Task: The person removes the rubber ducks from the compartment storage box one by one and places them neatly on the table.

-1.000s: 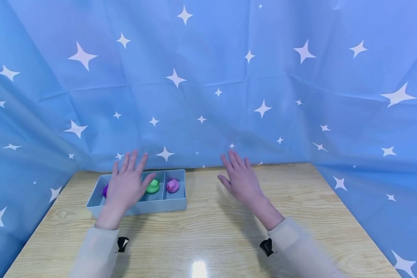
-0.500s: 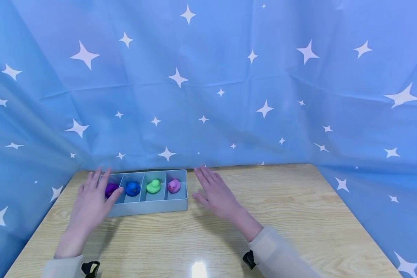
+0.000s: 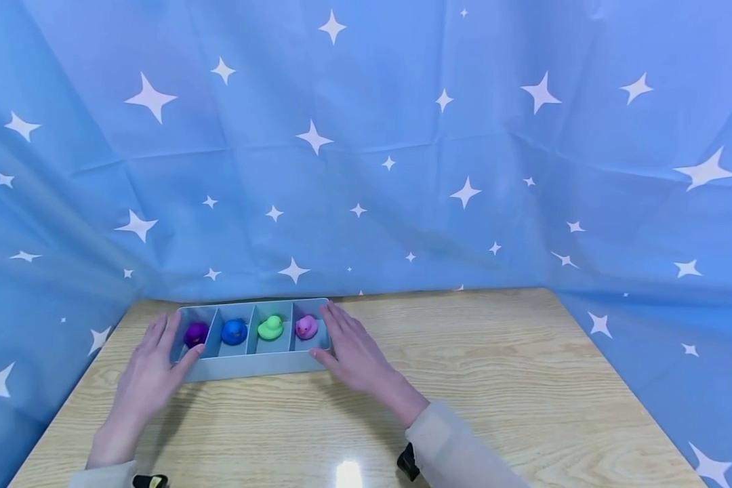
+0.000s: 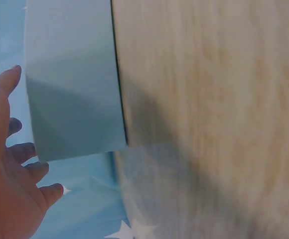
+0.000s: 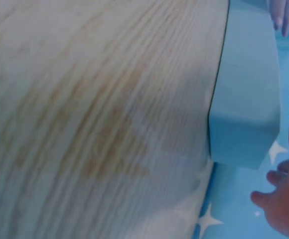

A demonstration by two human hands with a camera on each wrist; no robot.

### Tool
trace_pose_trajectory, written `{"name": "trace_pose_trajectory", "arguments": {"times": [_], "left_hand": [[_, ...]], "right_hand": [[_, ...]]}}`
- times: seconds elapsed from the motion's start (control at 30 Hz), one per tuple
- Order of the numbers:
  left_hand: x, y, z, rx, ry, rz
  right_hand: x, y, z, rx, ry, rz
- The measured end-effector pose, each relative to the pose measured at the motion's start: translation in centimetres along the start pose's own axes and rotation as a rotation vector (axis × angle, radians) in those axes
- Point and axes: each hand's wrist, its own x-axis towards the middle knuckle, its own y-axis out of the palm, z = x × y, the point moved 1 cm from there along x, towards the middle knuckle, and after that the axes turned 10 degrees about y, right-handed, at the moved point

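Observation:
A grey-blue divided box (image 3: 244,367) stands at the far left of the table, its compartments side by side. From left to right they hold a purple rubber duck (image 3: 196,335), a blue duck (image 3: 234,332), a green duck (image 3: 271,328) and a pink duck (image 3: 307,327). At the box's left end is my left hand (image 3: 146,379), fingers extended and thumb near the front corner. My right hand (image 3: 355,352) is at the right end, fingers extended beside the wall. In both wrist views a gap shows between thumb and box; whether any finger touches it I cannot tell.
The box stands on a wood-grain table (image 3: 494,379), close to its back edge. A blue curtain with white stars (image 3: 390,102) hangs behind and along both sides. A bright light reflection (image 3: 349,474) lies at the table's front.
Both hands have come down to the box's ends: the left went left and lower, uncovering the purple and blue ducks, and the right moved left. The box stays in place.

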Motion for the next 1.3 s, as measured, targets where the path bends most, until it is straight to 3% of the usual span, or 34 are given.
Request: {"name": "trace_pose_trajectory", "arguments": {"times": [0.2,0.33,0.6,0.97,1.3], "left_hand": [[-0.2,0.2,0.7,-0.035,-0.079,0.049],[-0.1,0.3,1.0,-0.105,-0.136,0.102],[0.0,0.5,1.3,-0.222,-0.175,0.101],[0.4,0.6,1.4,-0.307,-0.252,0.161],[1.1,1.4,0.1,-0.374,-0.252,0.187]], "right_hand": [[0.0,0.6,-0.1,-0.006,0.048,0.014],[-0.1,0.9,-0.2,-0.015,0.063,0.032],[-0.1,1.4,-0.5,0.074,0.066,0.072],[-0.2,1.1,-1.0,0.054,0.047,0.082],[-1.4,0.1,-2.0,0.050,0.060,0.057]]}}
